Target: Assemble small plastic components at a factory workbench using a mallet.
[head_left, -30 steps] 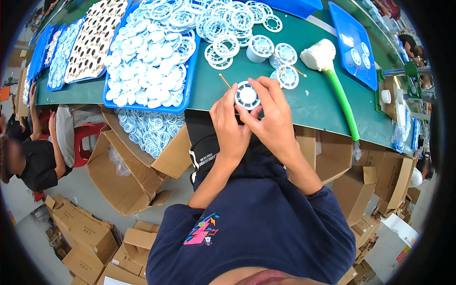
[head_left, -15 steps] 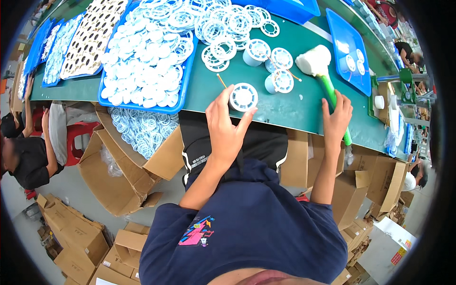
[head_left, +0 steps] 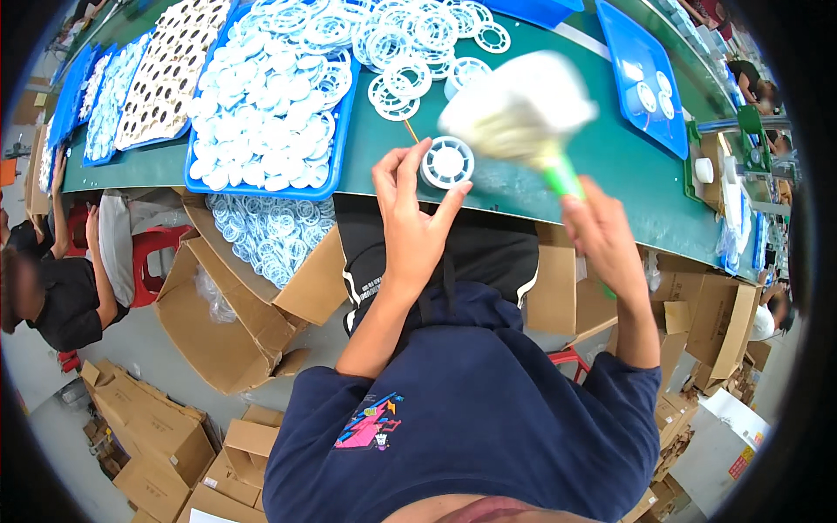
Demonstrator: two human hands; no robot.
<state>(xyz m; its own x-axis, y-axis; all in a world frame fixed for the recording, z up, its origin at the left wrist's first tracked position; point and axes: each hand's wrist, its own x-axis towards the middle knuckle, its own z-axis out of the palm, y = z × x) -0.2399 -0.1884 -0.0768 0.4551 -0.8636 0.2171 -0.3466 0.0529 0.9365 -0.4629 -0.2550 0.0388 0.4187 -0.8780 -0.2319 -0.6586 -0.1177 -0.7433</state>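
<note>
Near the front edge of the green table, my left hand (head_left: 411,196) steadies a white spool (head_left: 448,163) between thumb and fingers. The spool stands upright with a spoked round top. A thin orange wire (head_left: 411,131) sticks out beside my fingertips. My right hand (head_left: 603,231) is wrapped round the green handle of a mallet (head_left: 523,109). Its big white head is smeared by motion and raised just right of and beyond the spool. Behind the head, one more spool (head_left: 467,73) shows in part. Loose spoked rings (head_left: 407,77) lie farther back.
At left, a blue tray (head_left: 335,179) holds heaped white discs and rings. Another blue tray (head_left: 623,52) at the right carries a few spools. More trays line the far left, where a co-worker (head_left: 65,288) sits. Open cardboard boxes (head_left: 214,322) stand below the table edge.
My right hand has lifted the mallet off the table and swung it left, towards the spool. My left hand keeps the spool in about the same place.
</note>
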